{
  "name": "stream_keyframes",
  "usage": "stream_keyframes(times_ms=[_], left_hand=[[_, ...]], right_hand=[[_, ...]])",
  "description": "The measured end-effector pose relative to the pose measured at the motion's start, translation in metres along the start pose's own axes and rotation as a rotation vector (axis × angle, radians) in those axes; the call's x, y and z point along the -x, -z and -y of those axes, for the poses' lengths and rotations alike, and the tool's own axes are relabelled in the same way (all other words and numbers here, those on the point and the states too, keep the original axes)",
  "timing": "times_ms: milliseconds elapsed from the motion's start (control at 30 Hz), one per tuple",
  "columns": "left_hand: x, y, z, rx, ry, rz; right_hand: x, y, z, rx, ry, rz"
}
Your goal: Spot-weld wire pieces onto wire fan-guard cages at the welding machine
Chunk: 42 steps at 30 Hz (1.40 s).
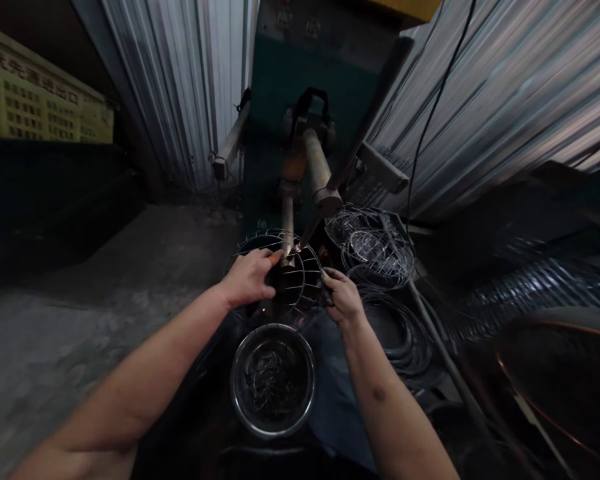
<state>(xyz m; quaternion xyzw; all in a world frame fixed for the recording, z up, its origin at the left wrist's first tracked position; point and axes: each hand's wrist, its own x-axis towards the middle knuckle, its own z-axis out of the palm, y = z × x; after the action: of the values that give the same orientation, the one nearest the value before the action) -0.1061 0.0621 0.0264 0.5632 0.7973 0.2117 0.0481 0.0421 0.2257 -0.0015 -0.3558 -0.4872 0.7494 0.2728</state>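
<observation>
A round wire basket [304, 280] lies between my hands, at the electrodes of what looks like a spot welder. My left hand [251, 278] is on its left side, with fingers curled at the wires and an orange cover on one finger close to the lower electrode [287, 230]. At the right rim, my right hand [342, 295] grips the wire between thumb and fingers. A bright glow shows where the upper electrode tip [306, 235] meets the wire. Below the basket, a steel bowl [235, 390] holds small bent wire pieces [267, 380].
The green machine body [270, 100] stands ahead, with a thick horizontal arm [317, 167]. Finished-looking wire baskets [380, 250] are stacked at right above coiled wire [405, 340]. A yellow crate [45, 100] sits at far left. A black cable [437, 100] hangs at right.
</observation>
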Motion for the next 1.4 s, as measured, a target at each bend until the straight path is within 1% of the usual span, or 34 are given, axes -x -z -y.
stream_keyframes(times_ms=[100, 200, 300, 367, 433, 500, 600, 767, 967, 1100, 1200, 1300, 1400], left_hand=[[0.0, -0.032, 0.005, 0.004, 0.052, -0.173], [-0.004, -0.071, 0.009, 0.163, 0.106, -0.376], [-0.01, -0.106, 0.007, 0.31, 0.151, -0.564], [-0.012, -0.124, 0.002, 0.374, 0.167, -0.675], [-0.013, -0.138, -0.003, 0.415, 0.183, -0.739], [-0.013, -0.148, -0.007, 0.437, 0.202, -0.761], [-0.014, -0.154, -0.008, 0.44, 0.225, -0.79], [-0.017, -0.152, -0.007, 0.423, 0.22, -0.821], [-0.019, -0.154, -0.008, 0.408, 0.234, -0.836], [-0.018, -0.154, -0.012, 0.443, 0.258, -0.817], [-0.016, -0.148, -0.016, 0.51, 0.298, -0.775], [-0.012, -0.142, -0.018, 0.563, 0.285, -0.78], [-0.01, -0.142, -0.019, 0.633, 0.338, -0.84]], right_hand=[[-0.014, -0.004, 0.009, 0.108, 0.061, 0.041], [-0.028, -0.01, 0.02, 0.227, 0.136, 0.1], [-0.035, -0.014, 0.028, 0.403, 0.298, 0.174], [-0.036, -0.013, 0.031, 0.548, 0.396, 0.214], [-0.034, -0.01, 0.031, 0.672, 0.453, 0.211], [-0.032, -0.005, 0.03, 0.744, 0.491, 0.182], [-0.03, -0.002, 0.028, 0.788, 0.541, 0.163], [-0.033, -0.003, 0.026, 0.804, 0.606, 0.172], [-0.038, -0.003, 0.023, 0.802, 0.615, 0.169], [-0.034, -0.007, 0.024, 0.814, 0.581, 0.146], [-0.031, -0.006, 0.031, 0.794, 0.547, 0.176], [-0.03, 0.006, 0.041, 0.721, 0.51, 0.203], [-0.03, 0.022, 0.047, 0.685, 0.378, 0.256]])
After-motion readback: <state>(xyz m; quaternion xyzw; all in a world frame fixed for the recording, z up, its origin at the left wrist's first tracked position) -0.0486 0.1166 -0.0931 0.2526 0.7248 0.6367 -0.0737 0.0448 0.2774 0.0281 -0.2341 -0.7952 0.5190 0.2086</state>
